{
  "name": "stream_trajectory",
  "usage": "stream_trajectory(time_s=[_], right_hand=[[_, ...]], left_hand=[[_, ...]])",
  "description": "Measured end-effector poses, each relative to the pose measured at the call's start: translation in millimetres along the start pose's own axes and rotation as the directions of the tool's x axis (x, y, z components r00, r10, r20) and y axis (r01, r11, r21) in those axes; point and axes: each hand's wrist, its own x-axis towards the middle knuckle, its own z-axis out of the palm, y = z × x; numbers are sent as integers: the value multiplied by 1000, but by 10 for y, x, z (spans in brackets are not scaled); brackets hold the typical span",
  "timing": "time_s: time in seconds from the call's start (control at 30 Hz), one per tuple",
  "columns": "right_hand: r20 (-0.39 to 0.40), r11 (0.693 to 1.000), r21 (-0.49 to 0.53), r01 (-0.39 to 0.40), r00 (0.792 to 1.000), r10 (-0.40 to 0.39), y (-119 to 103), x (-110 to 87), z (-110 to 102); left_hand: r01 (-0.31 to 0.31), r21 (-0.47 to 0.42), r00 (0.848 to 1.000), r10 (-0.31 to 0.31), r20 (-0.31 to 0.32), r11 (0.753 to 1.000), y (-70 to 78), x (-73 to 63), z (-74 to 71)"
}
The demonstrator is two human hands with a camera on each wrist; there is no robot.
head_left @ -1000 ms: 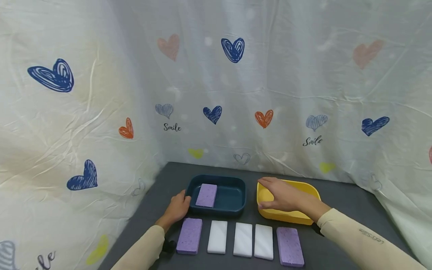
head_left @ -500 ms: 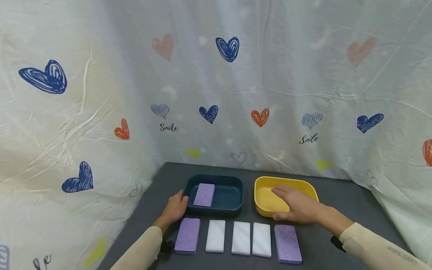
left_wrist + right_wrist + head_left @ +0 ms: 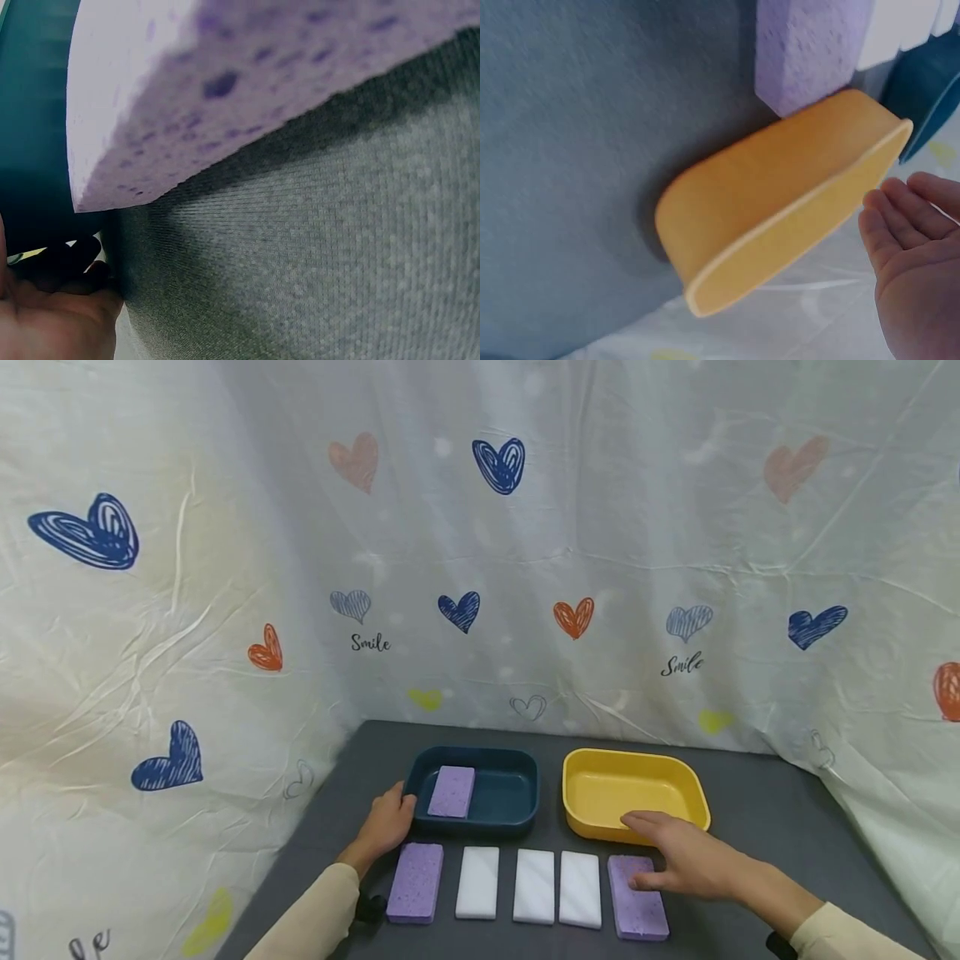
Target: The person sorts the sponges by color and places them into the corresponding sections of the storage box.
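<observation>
My left hand [image 3: 386,820] holds the left end of the dark teal tray [image 3: 534,793], thumb at its rim; part of this hand shows low in the left wrist view. Inside the tray, on its left side, lies a purple sponge [image 3: 452,792]. Fingers spread, my right hand [image 3: 693,860] hovers with nothing in it over the front of the yellow tray [image 3: 633,762] and the right-hand purple sponge [image 3: 637,910], partly covering both in the head view. The right wrist view shows its palm and fingers beside the yellow tray.
In front of the trays runs a row on the grey cloth: a purple sponge [image 3: 416,883] at the left, then three smooth white blocks [image 3: 477,883], then the right-hand purple sponge. A white curtain [image 3: 525,543] printed with hearts hangs behind and at the sides.
My right hand has moved from over the yellow tray toward the front and right, to the right-hand purple sponge. The left hand keeps its place on the teal tray. The head view has shifted slightly.
</observation>
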Motion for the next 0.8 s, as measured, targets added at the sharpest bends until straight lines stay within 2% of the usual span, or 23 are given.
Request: stream_trajectory(time_s=[0.17,0.2,0.37,0.6,0.8], right_hand=[[-16,1000,3,15,1000,-15,7,-102,100],[-11,1000,10,9,1000,-9,12,-115,119],[35,998,52,-28,999,26,46,-151,195],[2,1000,30,7,1000,-7,89,-199,351],[21,1000,20,-14,1000,13,133,-208,464]], left_hand=[[-17,-30,1000,17,-6,999,-3,-6,-4],[-45,-26,999,45,-16,999,-67,22,23],[-101,-19,994,101,-39,995,-108,28,45],[6,-33,1000,-6,-4,999,10,-9,-1],[12,-4,1000,-12,-3,1000,21,-13,-2]])
